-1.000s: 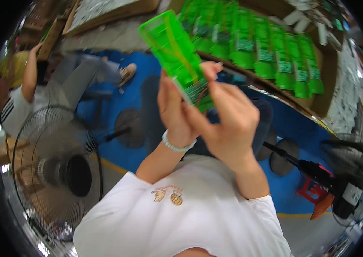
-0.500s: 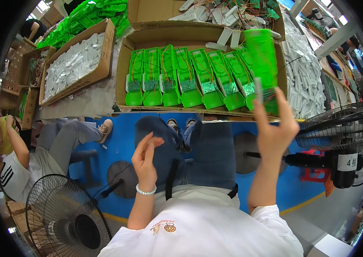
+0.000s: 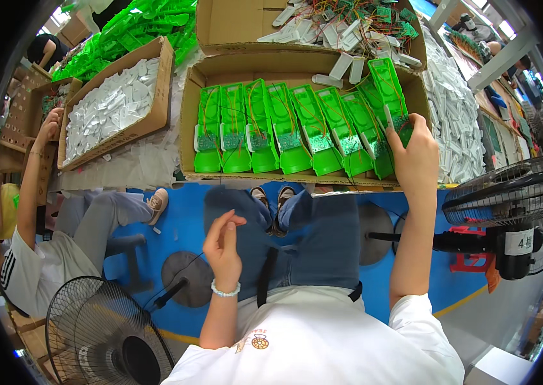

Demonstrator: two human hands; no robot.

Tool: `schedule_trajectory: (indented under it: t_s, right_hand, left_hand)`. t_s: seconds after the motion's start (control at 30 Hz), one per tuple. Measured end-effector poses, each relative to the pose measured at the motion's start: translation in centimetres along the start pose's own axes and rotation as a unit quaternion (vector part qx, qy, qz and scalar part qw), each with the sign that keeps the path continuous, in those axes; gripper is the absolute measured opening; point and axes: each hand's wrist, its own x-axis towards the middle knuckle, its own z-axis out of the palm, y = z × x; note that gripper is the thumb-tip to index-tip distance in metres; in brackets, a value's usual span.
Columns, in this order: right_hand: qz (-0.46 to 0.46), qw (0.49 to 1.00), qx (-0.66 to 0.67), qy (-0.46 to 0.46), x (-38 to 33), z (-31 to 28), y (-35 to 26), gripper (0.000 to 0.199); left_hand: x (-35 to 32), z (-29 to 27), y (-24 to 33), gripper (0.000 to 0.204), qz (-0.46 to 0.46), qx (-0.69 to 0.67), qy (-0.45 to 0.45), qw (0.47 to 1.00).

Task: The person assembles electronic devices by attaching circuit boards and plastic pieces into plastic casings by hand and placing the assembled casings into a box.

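Observation:
My right hand (image 3: 417, 154) grips the lower end of a green plastic shell (image 3: 387, 86) at the right end of a cardboard tray (image 3: 186, 128). A green circuit board (image 3: 399, 120), thin wires and a white piece lie inside that shell. Part of its lower end is hidden by my fingers. To its left, several like shells (image 3: 279, 128) lean side by side in a row, each with a board and red wires. Over my lap hovers my left hand (image 3: 222, 251), its fingers loosely bent and the thumb apart, with nothing visible in it.
Behind the tray, another carton (image 3: 229, 25) holds white plastic parts and wired boards. A box of white pieces (image 3: 114, 106) stands left, green shells (image 3: 149, 32) heaped behind it. White parts (image 3: 454, 109) lie right. Fans (image 3: 509, 192) flank me; a co-worker (image 3: 34, 269) sits left.
My right hand has lowered the green shell into the tray's right end, against the row. The left hand stays over my lap. The co-worker's arm now reaches up toward the boxes.

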Motion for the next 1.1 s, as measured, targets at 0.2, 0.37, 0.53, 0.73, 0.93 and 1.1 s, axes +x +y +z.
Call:
schedule_trajectory:
  t_s: [0.2, 0.37, 0.53, 0.73, 0.93, 1.1]
  right_hand:
    - [0.033, 0.998, -0.051, -0.012, -0.3, -3.0, -0.7, 0.04]
    - [0.066, 0.99, -0.027, 0.123, -0.8, -4.0, -0.4, 0.045]
    - [0.01, 0.983, -0.18, 0.034, -1.3, -2.5, 2.0, 0.052]
    - [-0.036, 0.998, -0.046, 0.023, -1.5, -1.4, 3.2, 0.058]
    - [0.029, 0.988, 0.153, -0.025, -1.4, -0.4, 4.4, 0.052]
    - [0.067, 0.97, 0.233, -0.012, -1.4, -0.6, 4.7, 0.048]
  left_hand:
    - [1.8, 2.4, 3.4, 0.028, 0.329, 0.199, -0.022, 0.923]
    - [5.1, 3.8, 5.7, 0.032, 0.474, 0.25, -0.004, 0.845]
    - [9.6, 3.1, 7.0, 0.035, 0.497, 0.313, 0.06, 0.808]
    - [12.7, 0.8, 7.6, 0.036, 0.488, 0.37, 0.017, 0.79]
    - [14.2, 2.5, 6.4, 0.035, 0.445, 0.409, -0.023, 0.797]
    - [13.6, 3.2, 6.1, 0.026, 0.419, 0.403, -0.035, 0.813]
